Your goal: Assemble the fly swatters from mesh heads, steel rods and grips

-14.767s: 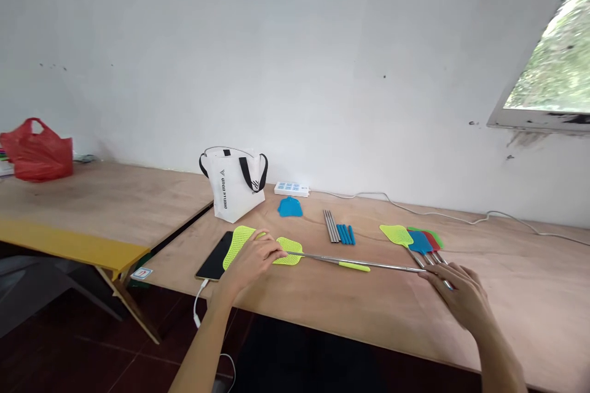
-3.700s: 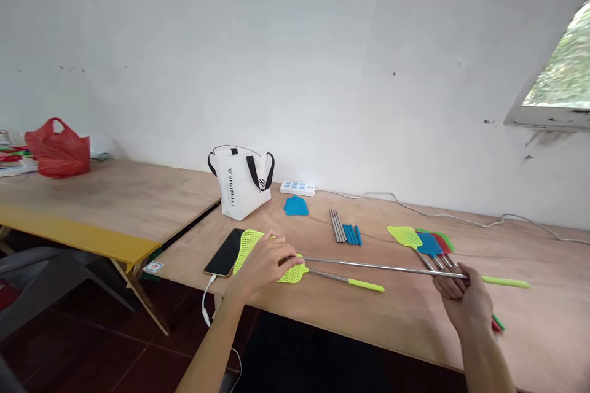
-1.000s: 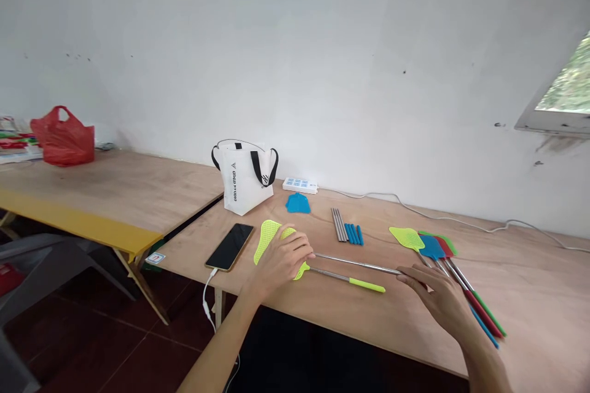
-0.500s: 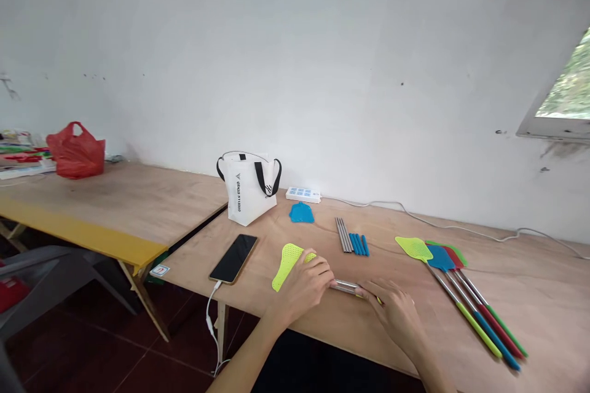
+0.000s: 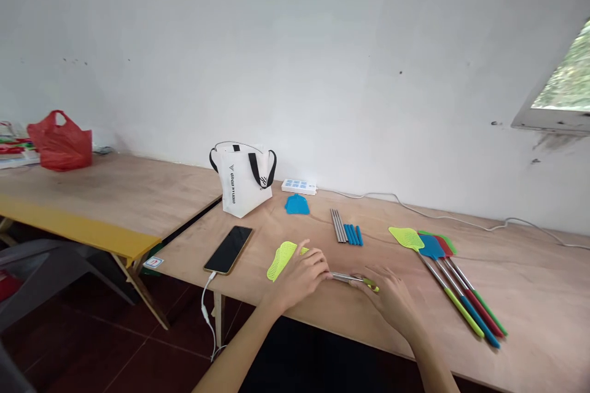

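Observation:
My left hand point(image 5: 304, 275) is closed on one end of some thin metal tubes point(image 5: 342, 277) low over the table's front part. My right hand point(image 5: 386, 293) has its fingers around the other end, where a yellow-green handle point(image 5: 370, 284) shows beside them. How many tubes there are, and whether tube and handle are joined, I cannot make out. Partly covered by my left hand, a yellow-green fly swatter head point(image 5: 280, 260) lies on the table. Behind my hands lie several loose metal tubes point(image 5: 338, 225) and blue handles point(image 5: 353, 234), with a blue swatter head point(image 5: 297, 204) farther back.
Whole fly swatters point(image 5: 454, 282) in yellow-green, blue, red and green lie at the right. A phone point(image 5: 229, 249) on a white cable is at the left edge. A white bag point(image 5: 246, 184) and power strip point(image 5: 298, 186) stand near the wall. A red bag point(image 5: 62, 146) sits on another table.
The view has shifted a little to the right and down. More of the yellow-green handle shows by my right hand. Both hands stay at the tubes.

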`<state>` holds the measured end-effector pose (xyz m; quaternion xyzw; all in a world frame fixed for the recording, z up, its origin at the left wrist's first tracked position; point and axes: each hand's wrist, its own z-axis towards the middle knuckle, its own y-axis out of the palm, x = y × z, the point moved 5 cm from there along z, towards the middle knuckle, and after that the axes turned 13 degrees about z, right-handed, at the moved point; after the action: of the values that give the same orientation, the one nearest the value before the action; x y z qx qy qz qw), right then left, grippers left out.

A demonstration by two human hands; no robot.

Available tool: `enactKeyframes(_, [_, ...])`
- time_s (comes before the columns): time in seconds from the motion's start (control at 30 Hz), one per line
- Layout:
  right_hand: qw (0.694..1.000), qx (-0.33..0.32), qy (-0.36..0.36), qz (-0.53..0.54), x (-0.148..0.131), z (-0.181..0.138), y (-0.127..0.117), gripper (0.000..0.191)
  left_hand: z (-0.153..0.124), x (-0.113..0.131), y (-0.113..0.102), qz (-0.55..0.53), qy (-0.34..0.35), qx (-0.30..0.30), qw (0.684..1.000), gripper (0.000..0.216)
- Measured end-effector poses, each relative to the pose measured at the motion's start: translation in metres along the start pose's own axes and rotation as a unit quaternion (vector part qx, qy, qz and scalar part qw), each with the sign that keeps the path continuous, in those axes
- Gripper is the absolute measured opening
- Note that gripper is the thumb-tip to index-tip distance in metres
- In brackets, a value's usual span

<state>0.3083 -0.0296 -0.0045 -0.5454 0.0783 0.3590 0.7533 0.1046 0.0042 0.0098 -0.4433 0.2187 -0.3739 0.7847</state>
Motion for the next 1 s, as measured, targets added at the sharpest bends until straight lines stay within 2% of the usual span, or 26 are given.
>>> enactKeyframes(0.17, [0.996,-0.066,0.059,0.008,0.000,-0.002,0.016,0.022,-0.012,-0.018,0.000,-0.023,-0.025,-0.078,0.996,0.024])
enactKeyframes(0.33, [0.995,-0.076,0.067,-0.014,0.003,-0.002,0.029,0.019,-0.020,-0.027,0.023,-0.043,-0.036,-0.141,0.989,0.024])
enactKeyframes(0.5, [0.998,0.000,0.043,-0.052,0.021,0.000,0.035,0.024,-0.019,-0.036,0.034,-0.013,-0.068,-0.085,0.994,0.006])
enactKeyframes(0.6, [0.997,0.042,0.005,-0.068,0.028,0.002,0.038,0.027,-0.018,-0.039,0.037,-0.001,-0.084,-0.053,0.995,0.011])
enactKeyframes(1.0, [0.994,0.067,0.006,-0.083,0.041,0.001,0.045,0.029,-0.020,-0.044,0.046,0.027,-0.111,-0.011,0.993,0.017])
